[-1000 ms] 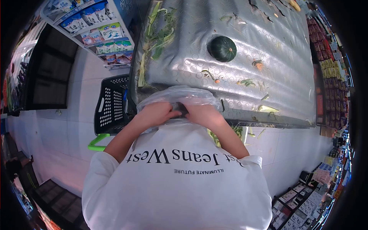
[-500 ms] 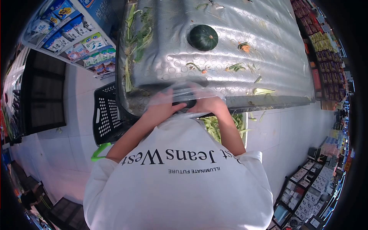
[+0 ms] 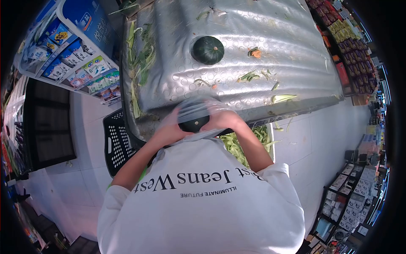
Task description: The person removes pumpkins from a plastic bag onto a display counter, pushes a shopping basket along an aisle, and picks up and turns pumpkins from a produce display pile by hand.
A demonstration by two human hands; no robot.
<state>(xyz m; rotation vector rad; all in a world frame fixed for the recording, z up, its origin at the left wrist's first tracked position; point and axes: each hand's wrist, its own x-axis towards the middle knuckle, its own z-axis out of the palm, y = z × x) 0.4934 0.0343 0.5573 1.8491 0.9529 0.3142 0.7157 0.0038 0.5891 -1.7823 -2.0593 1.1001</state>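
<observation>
A dark green round squash [image 3: 195, 125] is held between my two hands at the near edge of the table, in front of my shirt. Clear plastic [image 3: 202, 104] stretches over its far side and over the fingers. My left hand [image 3: 170, 133] grips the left side of the squash, partly under the plastic. On its right side is my right hand [image 3: 221, 119], with the thumb near the bottom and the other fingers blurred by the plastic. A second dark green squash [image 3: 207, 50] lies farther back on the silvery table cover [image 3: 177, 80].
Leaf scraps [image 3: 144, 55] line the table's left side; husk bits [image 3: 283, 98] lie on the right. A black perforated basket [image 3: 116, 142] stands below left. Below right is a bin of green husks [image 3: 243, 148]. A rack of packets [image 3: 80, 63] stands at the left.
The squash in my hands shows more of its surface and sits slightly lower and further left. My hands have spread around it. The view has shifted, moving the table leftward.
</observation>
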